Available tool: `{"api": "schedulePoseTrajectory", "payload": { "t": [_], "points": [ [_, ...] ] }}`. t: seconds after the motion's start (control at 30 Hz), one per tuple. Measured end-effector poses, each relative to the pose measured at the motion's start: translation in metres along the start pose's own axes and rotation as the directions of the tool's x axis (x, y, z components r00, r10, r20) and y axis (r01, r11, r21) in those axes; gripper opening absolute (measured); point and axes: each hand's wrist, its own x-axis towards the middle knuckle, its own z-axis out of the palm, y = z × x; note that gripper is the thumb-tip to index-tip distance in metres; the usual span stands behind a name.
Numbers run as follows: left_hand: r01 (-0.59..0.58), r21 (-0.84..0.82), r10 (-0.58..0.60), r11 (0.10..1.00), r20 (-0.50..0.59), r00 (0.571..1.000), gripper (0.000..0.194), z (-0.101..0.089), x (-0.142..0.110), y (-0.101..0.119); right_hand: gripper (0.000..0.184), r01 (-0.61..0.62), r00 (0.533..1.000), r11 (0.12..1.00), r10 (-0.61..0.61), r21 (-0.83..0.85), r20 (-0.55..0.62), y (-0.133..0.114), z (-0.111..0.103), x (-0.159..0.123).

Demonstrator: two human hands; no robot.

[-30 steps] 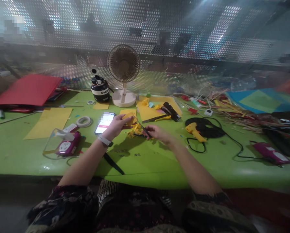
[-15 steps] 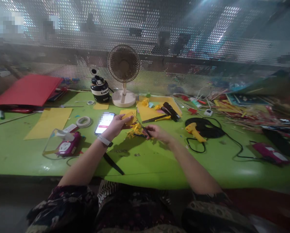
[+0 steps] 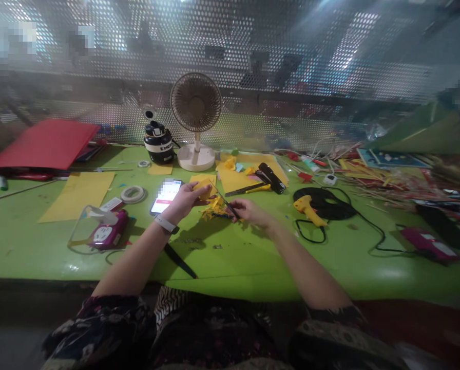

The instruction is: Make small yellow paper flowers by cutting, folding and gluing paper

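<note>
Pinched in my left hand (image 3: 184,199) is a small piece of yellow paper (image 3: 204,190), held above the table. My right hand (image 3: 250,211) is closed around the handles of a pair of scissors (image 3: 224,198), whose thin blades point up and left to the paper's right edge. Whether the blades touch the paper I cannot make out. Below the paper lies a heap of yellow paper scraps (image 3: 213,209), partly covered by my hands. A lit phone (image 3: 166,194) lies beside my left hand.
Behind the hands stand a fan (image 3: 196,156) and a dark bottle (image 3: 159,148). A stapler (image 3: 272,178) lies on yellow sheets. Rightward is a yellow glue gun (image 3: 309,209) with a cable. At left are a tape roll (image 3: 133,194) and a purple power socket (image 3: 109,229).
Both hands stay almost in place, still holding the paper and the scissors. At the far right, a green sheet has shifted slightly.
</note>
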Motion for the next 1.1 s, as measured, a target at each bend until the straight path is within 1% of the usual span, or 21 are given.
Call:
{"api": "schedulePoseTrajectory", "payload": {
  "t": [0.17,0.3,0.5,0.7,0.87,1.1],
  "points": [
    [0.009,-0.005,-0.009,1.0,-0.007,1.0,0.037,-0.001,0.0016,-0.0015,0.022,-0.016,1.0,1.0,0.016,-0.025,-0.004,-0.001,-0.0001,-0.0004],
    [0.005,0.001,-0.005,1.0,-0.002,1.0,0.037,-0.0018,0.0027,-0.0028,0.023,-0.019,1.0,0.998,0.018,-0.053,-0.024,0.0006,-0.0006,-0.0002],
    [0.014,-0.003,-0.014,1.0,-0.016,1.0,0.035,-0.0014,0.0033,-0.0026,0.034,0.029,0.999,0.998,-0.031,-0.058,-0.018,0.0044,-0.0017,0.0012],
    [0.025,0.002,-0.025,1.0,-0.021,0.999,0.03,-0.0008,0.0026,-0.0013,0.046,0.053,0.999,0.997,-0.053,-0.057,-0.01,0.0059,-0.002,0.0024],
    [0.025,-0.023,-0.025,0.999,-0.014,1.0,0.024,-0.0013,0.0032,-0.0017,0.051,0.051,0.998,0.995,-0.053,-0.088,-0.023,0.0072,-0.0026,0.0031],
    [0.032,-0.033,-0.033,0.999,-0.019,0.999,0.023,-0.0023,0.0056,-0.0028,0.053,0.041,0.998,0.992,-0.045,-0.12,-0.038,0.0052,-0.0017,0.0026]
  ]
}}
